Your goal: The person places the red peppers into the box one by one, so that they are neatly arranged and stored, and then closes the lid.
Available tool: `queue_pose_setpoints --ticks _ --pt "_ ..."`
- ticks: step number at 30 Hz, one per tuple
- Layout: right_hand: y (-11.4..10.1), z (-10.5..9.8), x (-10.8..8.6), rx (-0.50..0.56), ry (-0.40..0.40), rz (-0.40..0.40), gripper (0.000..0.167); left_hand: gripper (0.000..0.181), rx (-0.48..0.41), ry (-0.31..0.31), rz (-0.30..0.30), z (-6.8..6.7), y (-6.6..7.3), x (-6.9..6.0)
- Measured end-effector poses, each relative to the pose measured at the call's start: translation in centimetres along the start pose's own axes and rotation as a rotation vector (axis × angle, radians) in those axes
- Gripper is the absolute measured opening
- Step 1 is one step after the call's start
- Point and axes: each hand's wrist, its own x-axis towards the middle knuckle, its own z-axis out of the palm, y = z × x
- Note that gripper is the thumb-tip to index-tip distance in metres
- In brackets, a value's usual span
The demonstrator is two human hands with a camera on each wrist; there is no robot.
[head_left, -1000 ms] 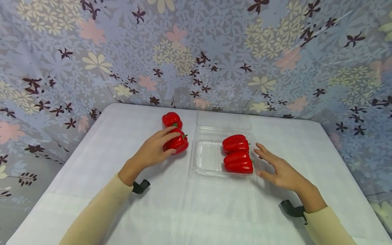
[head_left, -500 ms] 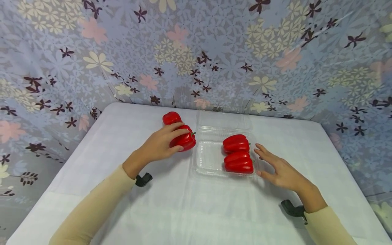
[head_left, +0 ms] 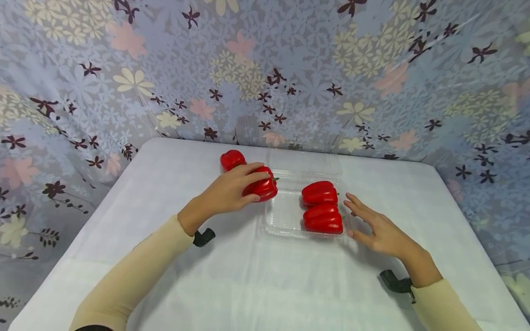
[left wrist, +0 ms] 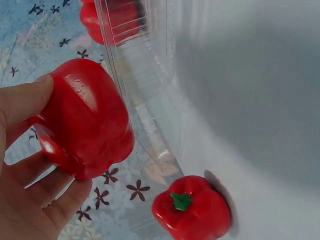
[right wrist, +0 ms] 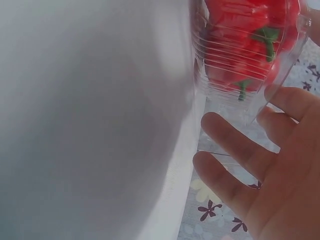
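Observation:
A red bell pepper (head_left: 264,185) with a green stem is held by my left hand (head_left: 227,191), at the left edge of a clear plastic container (head_left: 283,230). In the left wrist view, thumb and fingers grip this held pepper (left wrist: 90,115) from its sides. Two more red peppers, a far one (head_left: 319,193) and a near one (head_left: 323,219), lie side by side in the container's right half. My right hand (head_left: 378,232) is beside the container's right wall with fingers spread, and in the right wrist view its fingertips (right wrist: 274,95) are at that wall. It holds nothing.
One more red pepper (head_left: 233,160) sits on the white table (head_left: 165,184), behind my left hand. The container's clear lid (head_left: 304,162) stands raised at the back, before a flowered cloth (head_left: 265,69). Black wrist mounts (head_left: 204,237) hang under the forearms.
My left hand has carried the red pepper rightward from beside the other loose pepper to the container's left edge. My right hand has stayed in place.

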Motion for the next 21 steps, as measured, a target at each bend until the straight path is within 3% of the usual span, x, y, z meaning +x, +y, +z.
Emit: queue_pose_setpoints --ticks 11,21 --pt "-0.1 -0.1 0.1 0.014 0.005 -0.017 0.076 0.055 0.049 -0.147 0.055 0.1 1.5 2.6" --pt "0.2 0.4 0.3 -0.041 0.114 -0.047 0.073 0.054 0.053 -0.133 0.053 0.7 1.6 3.0"
